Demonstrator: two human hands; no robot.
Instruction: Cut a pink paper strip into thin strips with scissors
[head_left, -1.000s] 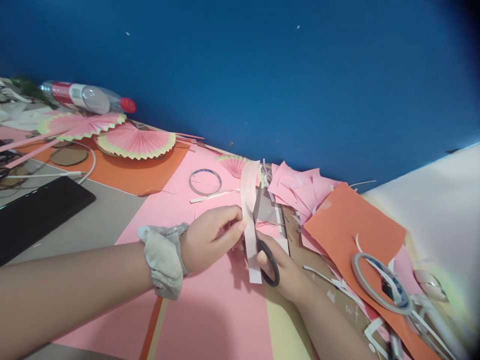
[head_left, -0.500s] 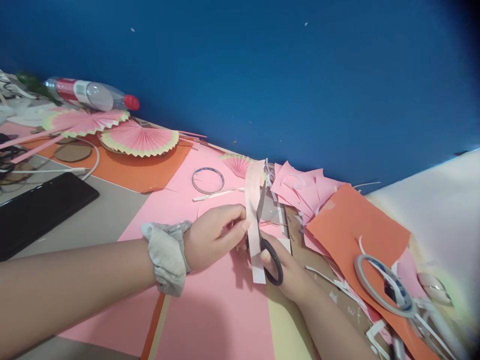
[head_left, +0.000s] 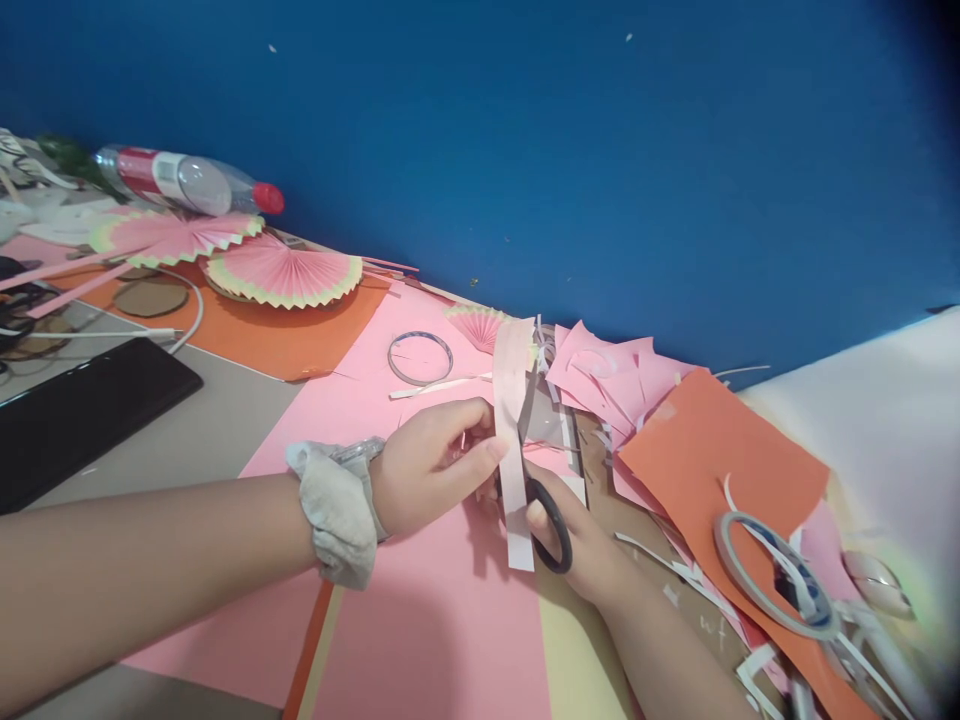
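A pale pink-white paper strip (head_left: 513, 400) stands upright in front of me, pinched between the thumb and fingers of my left hand (head_left: 439, 465). My right hand (head_left: 566, 530) is closed on black-handled scissors (head_left: 553, 527), the thumb through one loop. The dark blades lie along the right side of the strip near its middle, partly hidden by it. Beneath both hands is a large pink sheet (head_left: 405, 640). A thin ring of tape (head_left: 420, 358) lies beyond my left hand.
Pleated pink paper fans (head_left: 289, 272) and a clear bottle (head_left: 187, 183) lie at the back left, a black phone (head_left: 97, 410) nearer. Orange paper (head_left: 727, 440), a tape roll (head_left: 776, 575) and a mouse (head_left: 875, 582) are at right, before a blue wall (head_left: 480, 150).
The whole view has shifted slightly, so most things appear a little further right. Both hands keep their hold on the strip and the scissors.
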